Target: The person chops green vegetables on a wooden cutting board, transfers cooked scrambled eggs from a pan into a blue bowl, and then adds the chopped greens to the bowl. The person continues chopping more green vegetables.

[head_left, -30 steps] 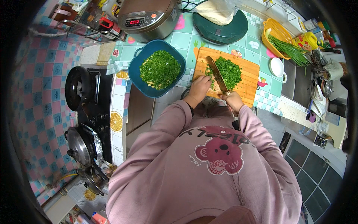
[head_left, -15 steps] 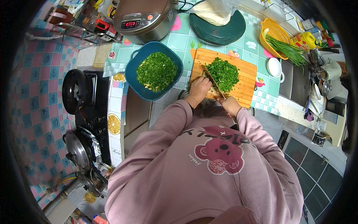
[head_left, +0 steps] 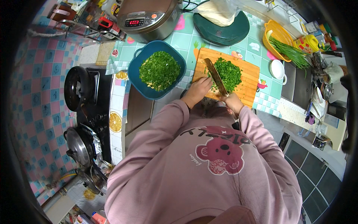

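My right hand (head_left: 234,103) is wrapped round the handle of a kitchen knife (head_left: 216,75). Its long blade slants across the wooden cutting board (head_left: 249,76), showing its broad side. Just right of the blade lies a heap of finely chopped greens (head_left: 228,74), with scattered bits around it. My left hand (head_left: 199,90) rests at the board's near left edge, left of the blade. Its fingers are bent and pressed together; whatever may be under them is hidden. Left of the board, a blue basin (head_left: 133,83) holds more chopped greens (head_left: 159,71) over paler bits.
A rice cooker (head_left: 147,18) and a dark green board (head_left: 223,33) bearing bagged dough (head_left: 215,14) stand behind. To the right are a yellow basket (head_left: 278,30) of long green stalks (head_left: 291,52) and a white cup (head_left: 276,68). The stove (head_left: 97,100) with pans is at left.
The knife blade has turned from nearly edge-on to showing its broad side, and its tip has lifted slightly. My left hand has shifted a little. The whole view has moved slightly.
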Tool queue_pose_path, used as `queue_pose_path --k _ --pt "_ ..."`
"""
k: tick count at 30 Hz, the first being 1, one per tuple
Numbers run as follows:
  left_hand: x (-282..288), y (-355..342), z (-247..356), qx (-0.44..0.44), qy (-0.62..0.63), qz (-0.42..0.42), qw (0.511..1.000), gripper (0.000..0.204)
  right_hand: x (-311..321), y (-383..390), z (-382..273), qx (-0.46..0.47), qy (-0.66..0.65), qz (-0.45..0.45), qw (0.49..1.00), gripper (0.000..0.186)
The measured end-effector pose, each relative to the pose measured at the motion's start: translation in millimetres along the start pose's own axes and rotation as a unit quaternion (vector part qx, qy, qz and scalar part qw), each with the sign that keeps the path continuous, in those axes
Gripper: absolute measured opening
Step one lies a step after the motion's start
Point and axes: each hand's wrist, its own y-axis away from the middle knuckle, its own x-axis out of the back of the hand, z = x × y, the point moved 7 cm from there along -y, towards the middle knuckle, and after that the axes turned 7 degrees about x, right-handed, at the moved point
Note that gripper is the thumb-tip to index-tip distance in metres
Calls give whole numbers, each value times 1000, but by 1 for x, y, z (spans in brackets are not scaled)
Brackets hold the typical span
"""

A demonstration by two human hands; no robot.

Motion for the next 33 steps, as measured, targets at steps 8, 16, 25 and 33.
queue_pose_path --k 8,16,25,33 --pt "-6 -1 -3 41 25 -29 998 18 -3 8 3 1 158 12 987 30" --pt "4 4 -3 23 25 -21 999 21 -14 -44 12 18 125 13 992 41" --pt "2 6 -5 21 8 -20 1000 22 -6 11 4 12 155 16 988 33" --pt "1 3 -6 17 5 -22 1000 14 -18 -37 2 19 213 4 977 31"
